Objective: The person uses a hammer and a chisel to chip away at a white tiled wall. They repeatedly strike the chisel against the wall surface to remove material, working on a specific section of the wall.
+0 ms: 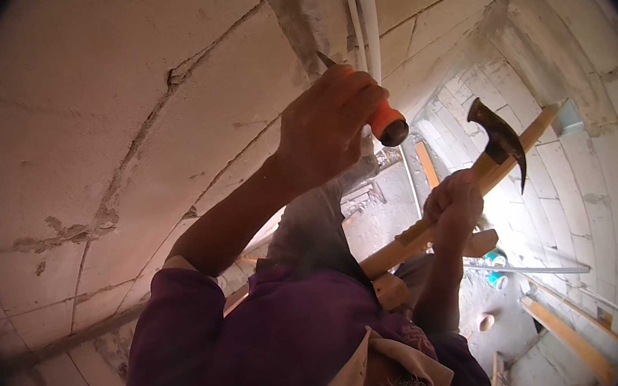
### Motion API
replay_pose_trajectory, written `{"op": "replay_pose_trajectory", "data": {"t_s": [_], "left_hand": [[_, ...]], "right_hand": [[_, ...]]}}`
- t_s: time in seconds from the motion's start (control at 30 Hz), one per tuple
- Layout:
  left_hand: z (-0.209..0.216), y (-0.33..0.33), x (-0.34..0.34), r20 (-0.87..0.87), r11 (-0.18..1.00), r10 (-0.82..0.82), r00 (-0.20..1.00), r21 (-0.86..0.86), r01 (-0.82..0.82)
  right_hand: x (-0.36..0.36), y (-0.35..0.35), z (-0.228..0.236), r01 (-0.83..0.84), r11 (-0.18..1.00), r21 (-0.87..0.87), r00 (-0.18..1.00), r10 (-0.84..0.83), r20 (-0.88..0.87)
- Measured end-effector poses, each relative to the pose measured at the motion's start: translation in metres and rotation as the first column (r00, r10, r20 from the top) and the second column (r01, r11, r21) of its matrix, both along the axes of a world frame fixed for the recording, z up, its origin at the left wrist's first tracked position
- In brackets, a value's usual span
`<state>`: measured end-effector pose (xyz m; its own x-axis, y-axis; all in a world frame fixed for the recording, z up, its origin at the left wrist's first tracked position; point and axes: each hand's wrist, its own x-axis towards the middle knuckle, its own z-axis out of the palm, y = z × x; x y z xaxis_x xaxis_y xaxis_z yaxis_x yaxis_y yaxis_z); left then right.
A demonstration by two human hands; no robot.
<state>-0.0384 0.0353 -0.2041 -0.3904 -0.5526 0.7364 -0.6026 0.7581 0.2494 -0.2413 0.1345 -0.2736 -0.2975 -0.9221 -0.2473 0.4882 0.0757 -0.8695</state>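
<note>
My left hand [326, 126] is closed around the orange handle of a chisel [386, 117]. Its dark pointed blade sticks out past my fingers toward a rough groove [297, 23] in the block wall; whether the tip touches, I cannot tell. Lower and to the right, my right hand [454, 208] grips the wooden handle of a claw hammer [499, 139]. The hammer's dark head is up, apart from the chisel's dark butt end. White pipes [368, 26] run along the wall just beyond my left hand.
Below my right hand, a wooden beam [389, 258] with crosspieces slants to the far wall [586, 184]. Planks [565, 331], a grey metal bar [539, 269] and teal-and-white containers [495, 269] lie lower right. A cracked block wall [114, 85] fills the left side.
</note>
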Motion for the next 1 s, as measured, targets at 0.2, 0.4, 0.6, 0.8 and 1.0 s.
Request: {"op": "replay_pose_trajectory", "data": {"t_s": [0.2, 0.4, 0.6, 0.8, 1.0], "left_hand": [[0.008, -0.011, 0.011, 0.031, 0.997, 0.016, 0.999, -0.081, -0.013], [0.015, -0.015, 0.015, 0.066, 0.995, 0.012, 0.998, -0.099, -0.005], [0.023, -0.015, 0.024, 0.128, 0.996, -0.054, 0.990, -0.063, 0.062], [0.026, -0.015, 0.027, 0.106, 1.000, -0.026, 0.994, 0.001, 0.026], [0.025, -0.019, 0.024, 0.112, 1.000, -0.012, 0.994, -0.007, 0.013]], "right_hand": [[0.011, 0.008, -0.010, -0.090, 0.995, -0.035, 0.996, 0.090, -0.006], [0.013, 0.008, -0.007, -0.104, 0.995, 0.012, 0.993, 0.104, -0.054], [0.028, 0.023, -0.007, -0.036, 0.909, -0.416, 0.945, -0.105, -0.310], [0.045, 0.018, -0.001, -0.259, 0.877, -0.406, 0.545, -0.214, -0.811], [0.030, 0.010, -0.006, -0.310, 0.921, -0.238, 0.208, -0.178, -0.962]]}}
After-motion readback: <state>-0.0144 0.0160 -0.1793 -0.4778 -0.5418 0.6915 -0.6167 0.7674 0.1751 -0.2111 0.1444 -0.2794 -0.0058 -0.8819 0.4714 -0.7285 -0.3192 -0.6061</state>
